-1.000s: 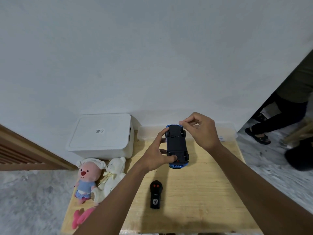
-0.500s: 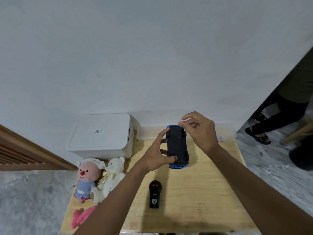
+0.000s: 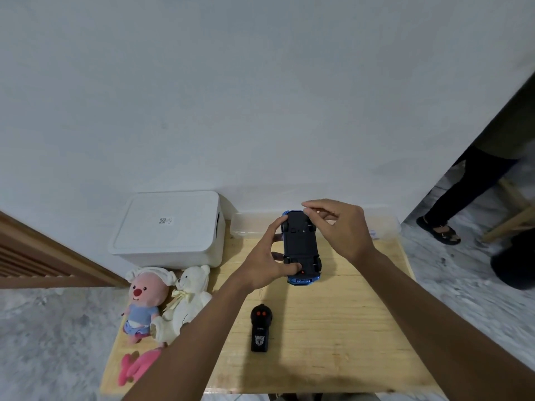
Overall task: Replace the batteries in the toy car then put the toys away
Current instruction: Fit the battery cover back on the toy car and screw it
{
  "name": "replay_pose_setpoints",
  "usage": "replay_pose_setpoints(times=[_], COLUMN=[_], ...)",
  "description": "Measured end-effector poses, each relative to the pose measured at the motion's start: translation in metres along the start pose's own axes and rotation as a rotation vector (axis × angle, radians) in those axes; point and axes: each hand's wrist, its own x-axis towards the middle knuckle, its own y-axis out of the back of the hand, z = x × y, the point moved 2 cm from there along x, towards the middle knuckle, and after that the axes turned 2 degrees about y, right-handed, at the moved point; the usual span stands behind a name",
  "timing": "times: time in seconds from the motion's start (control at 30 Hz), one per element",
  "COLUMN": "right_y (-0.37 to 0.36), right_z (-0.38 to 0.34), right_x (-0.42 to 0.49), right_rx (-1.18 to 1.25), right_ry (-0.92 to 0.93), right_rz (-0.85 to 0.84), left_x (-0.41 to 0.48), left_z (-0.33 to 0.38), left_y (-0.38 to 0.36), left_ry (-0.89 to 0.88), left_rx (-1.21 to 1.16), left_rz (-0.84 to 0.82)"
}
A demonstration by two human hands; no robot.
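The car (image 3: 301,244) is held belly-up above the tabletop (image 3: 347,328), at 12 o'clock from the remote (image 3: 261,328). The left hand (image 3: 263,261) grips its 9 o'clock side, thumb at 6. The right hand's (image 3: 341,227) curled fingers (image 3: 315,204) meet its 1 o'clock corner; whether they pinch it is unclear.

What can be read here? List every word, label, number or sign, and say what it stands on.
Nothing reads in full.
On the white box: a QR-code sticker, its print too small to read.
On the remote: a short white word above an emblem, blurred.
On the clear container: a small label, blurred.
On the toy car underside: no legible marking.
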Motion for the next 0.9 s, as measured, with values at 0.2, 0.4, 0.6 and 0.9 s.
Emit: replay_pose_setpoints(times=[0.2, 0.4, 0.6, 0.9], right_y=[0.001, 0.000, 0.000, 0.004], right_z=[0.001, 0.003, 0.003, 0.004], right_x=[0.008, 0.005, 0.008, 0.001], right_rx=[0.070, 0.025, 0.104, -0.014], right_ry=[-0.117, -0.016, -0.107, 0.043], right_rz=[0.043, 0.008, 0.057, 0.021], left_x=[0.001, 0.002, 0.003, 0.005], left_z=[0.001, 0.005, 0.004, 0.007], left_y=[-0.002, -0.001, -0.002, -0.005], left_ry=[0.001, -0.002, 0.004, -0.001], left_rx=[-0.013, -0.017, -0.015, -0.014], left_rz=[0.023, 0.038, 0.038, 0.018])
